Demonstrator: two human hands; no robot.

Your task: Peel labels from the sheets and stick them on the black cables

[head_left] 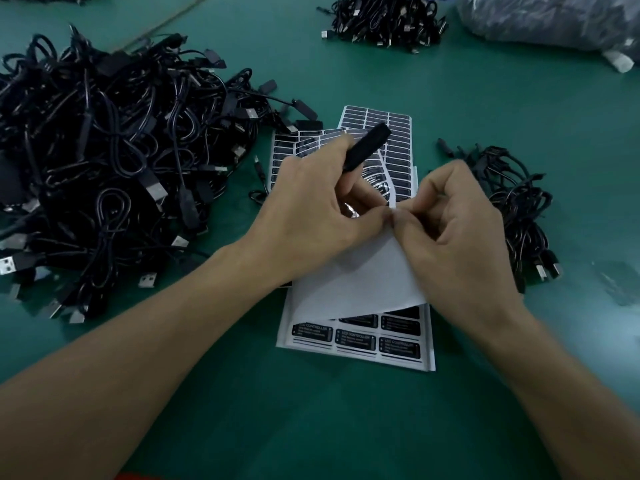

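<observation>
Big heap of black cables [104, 161] is piled left of the left hand; whether any are labelled can't be told. Left hand [311, 216] is curled round a black inline controller [369, 147], which is held angled up beyond the knuckles. Its thumb and a fingertip are also pinched on the edge of the bent sheet [356, 278]. Right hand [457, 230] is curled, its fingertips pinched on the same edge and touching the left fingertips. Whether a label corner is lifted can't be told, since it is hidden by the fingers.

Step judged: a label is being started off the sheet. The backing should be bent sharply away so a corner is popped. The label is then best peeled low and slow, so no curl or crease is set. Adhesive should be touched at one corner only. Controller face to be turned up, one short edge tacked first, then the rest smoothed down.

Under both hands a stack of label sheets [356, 341] is laid, with "LED CONTROLLER" print readable near the wrists. More sheets [391, 123] are fanned beyond the fingertips. A small cable bundle [512, 202] is set just right of the right hand. Everything is laid on a green mat [346, 427]. Far beyond the right hand another cable pile [384, 19] and a plastic bag [554, 19] are seen.
</observation>
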